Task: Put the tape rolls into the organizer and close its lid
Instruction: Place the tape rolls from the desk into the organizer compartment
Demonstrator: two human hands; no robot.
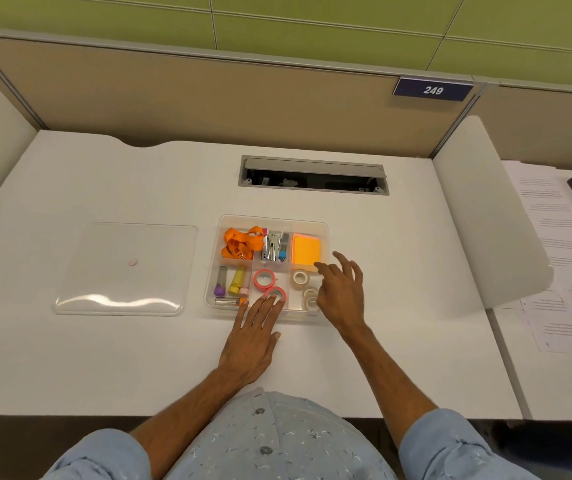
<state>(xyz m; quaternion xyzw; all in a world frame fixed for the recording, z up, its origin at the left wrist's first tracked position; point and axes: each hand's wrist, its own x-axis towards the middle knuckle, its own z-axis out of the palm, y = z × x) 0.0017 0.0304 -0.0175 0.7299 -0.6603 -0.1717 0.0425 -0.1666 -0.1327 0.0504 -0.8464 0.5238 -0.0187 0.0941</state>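
Here we note the clear organizer (322,227) on the white desk (104,358), its lid (122,268) lying apart to the left. Two pink tape rolls (264,278) sit in the middle front compartment, clear rolls (300,278) in the right one. Left hand (251,341) flat, fingers spread, fingertips on the nearer pink roll. Right hand (341,292) hovers spread, holding nothing.

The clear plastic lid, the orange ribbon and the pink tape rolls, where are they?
Clear plastic lid (123,268): head view, flat middle of the lid.
Orange ribbon (241,242): head view, middle of the bundle.
Pink tape roll (264,278): head view, rim of the farther roll.
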